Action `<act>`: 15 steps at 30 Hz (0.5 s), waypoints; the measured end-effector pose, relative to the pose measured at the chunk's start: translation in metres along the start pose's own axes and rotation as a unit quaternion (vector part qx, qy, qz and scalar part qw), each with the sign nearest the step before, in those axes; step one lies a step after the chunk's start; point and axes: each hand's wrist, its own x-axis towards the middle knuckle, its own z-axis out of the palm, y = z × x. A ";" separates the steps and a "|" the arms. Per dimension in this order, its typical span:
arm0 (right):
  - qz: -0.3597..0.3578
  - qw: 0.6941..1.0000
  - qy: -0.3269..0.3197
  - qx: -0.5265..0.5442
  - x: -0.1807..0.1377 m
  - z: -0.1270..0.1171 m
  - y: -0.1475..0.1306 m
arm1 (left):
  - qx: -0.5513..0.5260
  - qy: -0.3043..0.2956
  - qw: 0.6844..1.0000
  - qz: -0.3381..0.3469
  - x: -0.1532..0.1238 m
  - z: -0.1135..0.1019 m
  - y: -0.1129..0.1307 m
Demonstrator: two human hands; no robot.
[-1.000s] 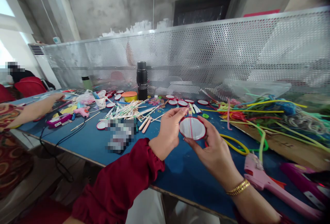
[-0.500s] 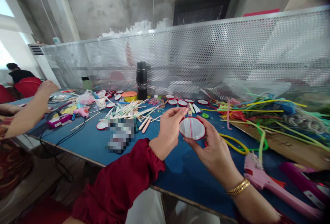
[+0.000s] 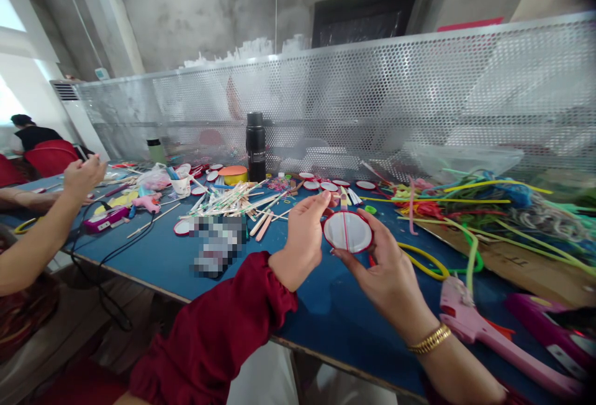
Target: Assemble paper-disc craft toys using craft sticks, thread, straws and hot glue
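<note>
My right hand [image 3: 388,262] grips a round white disc [image 3: 357,232] by its right side, thumb below and fingers behind the rim. The disc has a red rim and a thin red line running down its middle. Close to the disc's upper left edge, my left hand [image 3: 302,231] is closed in a pinch; what sits between thumb and finger is too small to make out. A short flat stick [image 3: 343,199] shows just above the rim, in line with the red line; whether it is joined to the disc I cannot tell.
Craft sticks [image 3: 228,200] lie piled left of centre near a black bottle [image 3: 256,147]. A pink glue gun [image 3: 479,324] rests at right beside tangled coloured strips [image 3: 498,206]. Several white discs line the back. A co-worker's hand [image 3: 84,175] is at left.
My left fingertips have shifted slightly left, away from the disc's top edge. The disc stays nearly where it was. The co-worker's hand at left has lowered and turned.
</note>
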 end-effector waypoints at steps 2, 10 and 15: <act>-0.001 1.000 -0.001 -0.001 0.000 0.000 0.000 | -0.004 0.000 1.000 -0.005 0.000 0.000 0.000; -0.003 1.000 0.001 -0.008 0.000 0.000 0.001 | -0.012 0.006 1.000 -0.019 0.000 0.002 0.001; -0.009 1.000 0.004 -0.009 0.000 0.000 0.001 | -0.008 0.009 1.000 -0.013 0.000 0.002 0.001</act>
